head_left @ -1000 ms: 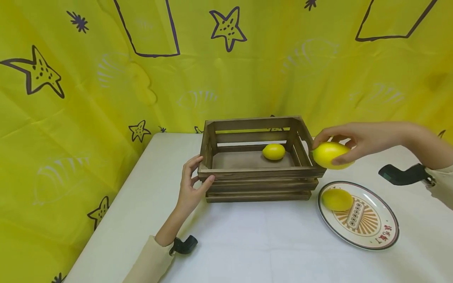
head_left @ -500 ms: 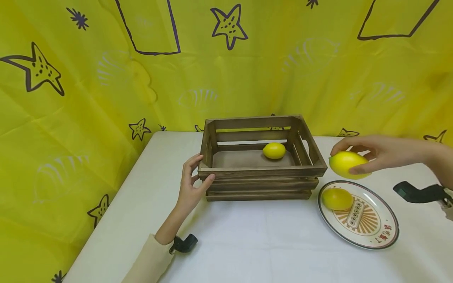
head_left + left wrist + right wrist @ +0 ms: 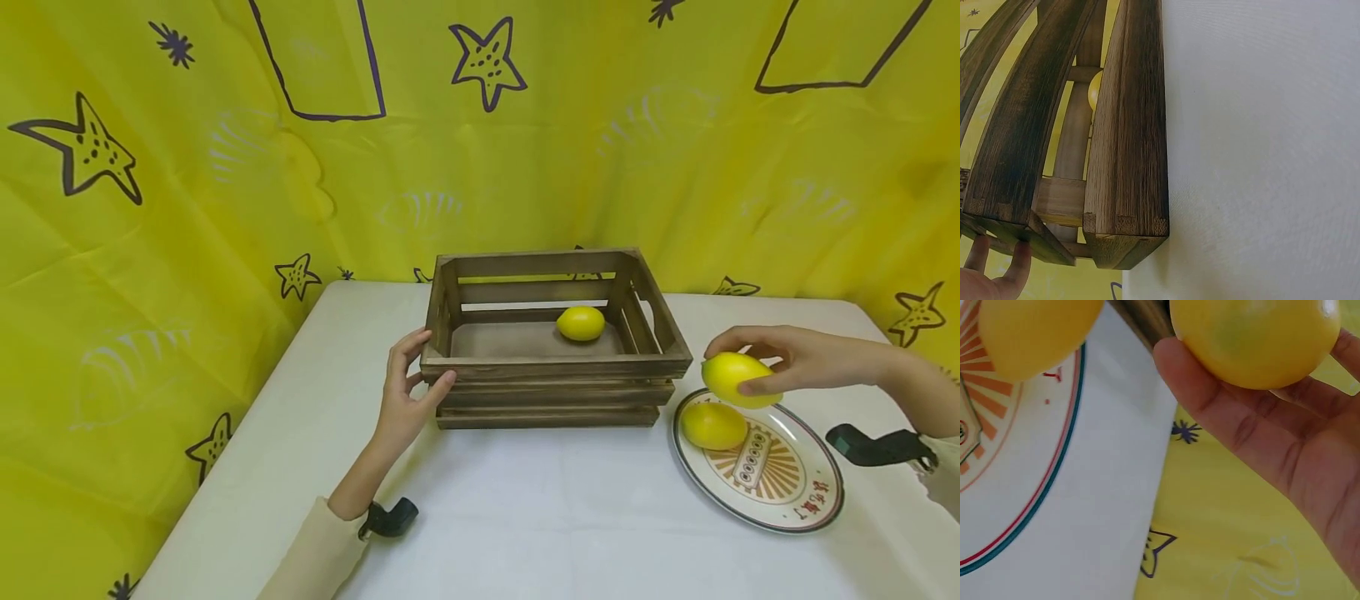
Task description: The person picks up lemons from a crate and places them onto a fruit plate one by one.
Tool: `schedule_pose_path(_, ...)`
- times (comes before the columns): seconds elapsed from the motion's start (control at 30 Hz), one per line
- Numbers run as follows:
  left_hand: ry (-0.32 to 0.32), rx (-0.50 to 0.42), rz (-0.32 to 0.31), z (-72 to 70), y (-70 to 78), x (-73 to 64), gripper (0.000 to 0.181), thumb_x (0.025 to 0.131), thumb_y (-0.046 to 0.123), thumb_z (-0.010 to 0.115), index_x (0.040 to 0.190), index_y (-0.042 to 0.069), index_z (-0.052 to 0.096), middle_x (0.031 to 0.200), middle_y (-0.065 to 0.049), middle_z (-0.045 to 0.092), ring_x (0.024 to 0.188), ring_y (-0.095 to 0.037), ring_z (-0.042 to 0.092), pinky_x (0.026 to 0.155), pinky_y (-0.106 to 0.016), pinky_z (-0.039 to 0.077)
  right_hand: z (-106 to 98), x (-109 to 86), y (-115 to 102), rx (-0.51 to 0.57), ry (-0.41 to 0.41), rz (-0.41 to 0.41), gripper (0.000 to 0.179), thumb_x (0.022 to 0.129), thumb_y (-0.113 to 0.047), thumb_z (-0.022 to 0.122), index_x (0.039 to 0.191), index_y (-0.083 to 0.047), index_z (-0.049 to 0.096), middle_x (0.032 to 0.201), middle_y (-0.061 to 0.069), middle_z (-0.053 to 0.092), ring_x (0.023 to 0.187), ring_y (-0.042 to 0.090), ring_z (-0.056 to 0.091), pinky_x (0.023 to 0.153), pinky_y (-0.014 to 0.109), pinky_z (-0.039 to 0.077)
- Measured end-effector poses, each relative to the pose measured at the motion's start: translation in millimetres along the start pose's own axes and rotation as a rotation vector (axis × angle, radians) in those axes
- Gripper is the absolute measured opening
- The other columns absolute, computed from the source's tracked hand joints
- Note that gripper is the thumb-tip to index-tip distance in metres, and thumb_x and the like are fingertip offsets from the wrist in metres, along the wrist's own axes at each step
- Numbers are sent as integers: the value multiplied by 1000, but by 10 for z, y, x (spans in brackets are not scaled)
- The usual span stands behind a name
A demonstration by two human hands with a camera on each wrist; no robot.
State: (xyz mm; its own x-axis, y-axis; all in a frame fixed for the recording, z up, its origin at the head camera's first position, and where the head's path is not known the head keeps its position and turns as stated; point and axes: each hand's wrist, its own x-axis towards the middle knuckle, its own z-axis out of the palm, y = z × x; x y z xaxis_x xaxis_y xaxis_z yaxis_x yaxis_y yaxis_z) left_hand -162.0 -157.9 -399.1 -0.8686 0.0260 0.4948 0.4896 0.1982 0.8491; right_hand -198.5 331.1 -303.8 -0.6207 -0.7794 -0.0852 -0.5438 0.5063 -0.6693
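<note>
- The right hand (image 3: 798, 354) grasps a lemon (image 3: 738, 377), with the thumb along its near side and the fingers over its top and far side.
- That held lemon is raised above the far edge of the plate (image 3: 817, 462), to the right of the wooden crate (image 3: 555, 392), its greenish tip pointing left toward the crate.
- The plate lemon (image 3: 714, 427) lies on the left part of the plate, just below the held one in the head view; the right wrist view shows a gap between the two.
- The plate is oval and white, with a dark rim, an orange sunburst in its middle and red characters near its right edge.
- The left hand (image 3: 405, 392) grips the near left corner of the crate, thumb against the front slats and fingers at the left end; the left wrist view shows fingertips touching that end.
- The crate stands upright, made of brown slats, with the crate lemon (image 3: 581, 323) on its floor toward the right end.
- Crate and plate both rest on the white counter (image 3: 555, 508), the plate to the crate's right and nearer the person.
- Behind the counter hangs a yellow curtain (image 3: 540, 183) printed with dark starfish.
</note>
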Motion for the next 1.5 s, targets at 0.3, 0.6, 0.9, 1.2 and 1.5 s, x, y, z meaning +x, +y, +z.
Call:
schedule_pose_path(0.3, -10, 17, -26, 16, 299, -12, 61, 84, -12, 64, 138, -10, 37, 146, -27, 32, 132, -42, 38, 93, -50, 42, 144, -60, 214, -58, 38, 23, 45, 87, -2, 70, 128, -14, 55, 123, -20, 56, 102, 1, 55, 75, 24, 49)
schedule_pose_path(0.6, -13, 11, -21, 17, 243, -12, 61, 84, -12, 64, 139, -9, 37, 146, -26, 31, 133, -40, 37, 93, -52, 42, 257, -104, 383, -115, 118, 110, 45, 85, -6, 73, 126, -13, 56, 119, -29, 53, 98, -3, 50, 71, 23, 46)
schedule_pose_path(0.9, -12, 4, -7, 10, -10, -19, 63, 86, -5, 68, 142, 3, 40, 149, -13, 33, 135, -29, 38, 94, -50, 42, 368, -112, 487, -86, 76, 129, 44, 86, -9, 73, 126, -8, 55, 119, -24, 54, 98, -3, 49, 72, 24, 47)
schedule_pose_path(1.2, -13, 3, 30, -6, -28, -11, 62, 87, -3, 68, 142, 6, 41, 149, -11, 34, 133, -26, 39, 92, -45, 43, 381, -112, 525, -80, 90, 130, 42, 86, -6, 72, 125, -8, 56, 117, -26, 55, 103, -9, 49, 75, 23, 50)
schedule_pose_path(1.5, -6, 10, -4, 3, 35, 6, 65, 84, -11, 66, 141, -4, 37, 149, -21, 31, 134, -35, 38, 93, -46, 42, 339, -90, 483, -62, 106, 149, 31, 92, -5, 64, 122, -3, 59, 114, -22, 60, 102, -10, 50, 75, 23, 51)
